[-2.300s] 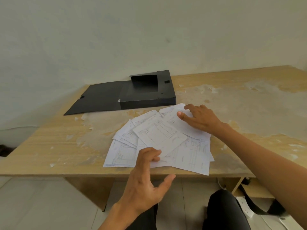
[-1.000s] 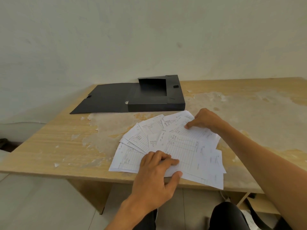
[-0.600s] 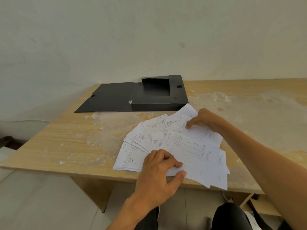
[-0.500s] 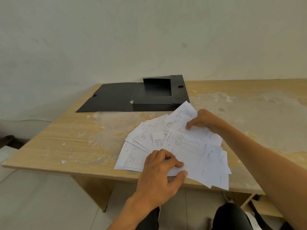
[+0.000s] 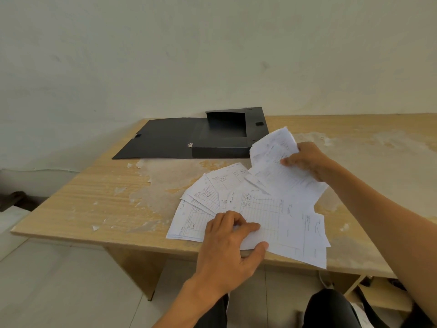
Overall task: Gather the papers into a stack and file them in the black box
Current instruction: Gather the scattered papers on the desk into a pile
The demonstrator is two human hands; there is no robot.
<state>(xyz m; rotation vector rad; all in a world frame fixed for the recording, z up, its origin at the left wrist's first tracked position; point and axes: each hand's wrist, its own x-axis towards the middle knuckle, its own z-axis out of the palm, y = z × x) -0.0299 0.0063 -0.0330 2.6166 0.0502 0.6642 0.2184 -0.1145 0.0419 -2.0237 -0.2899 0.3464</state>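
Several white printed papers (image 5: 267, 209) lie fanned out near the table's front edge. My left hand (image 5: 230, 242) grips the near edge of the fan, fingers curled on top and thumb at the table's edge. My right hand (image 5: 307, 159) pinches a few sheets (image 5: 272, 150) and holds their far end tilted up off the table. The black box (image 5: 220, 150) lies open behind the papers, its lid flap (image 5: 160, 138) spread flat to the left.
The wooden table (image 5: 94, 197) has a worn, peeling surface with small flakes. A pale wall rises right behind it. My dark-clothed knees show under the front edge, and a black strap lies on a low shelf at the lower right.
My right hand has lifted the far sheets up from the table; they lay flat before. My left hand has stayed on the near edge of the fan.
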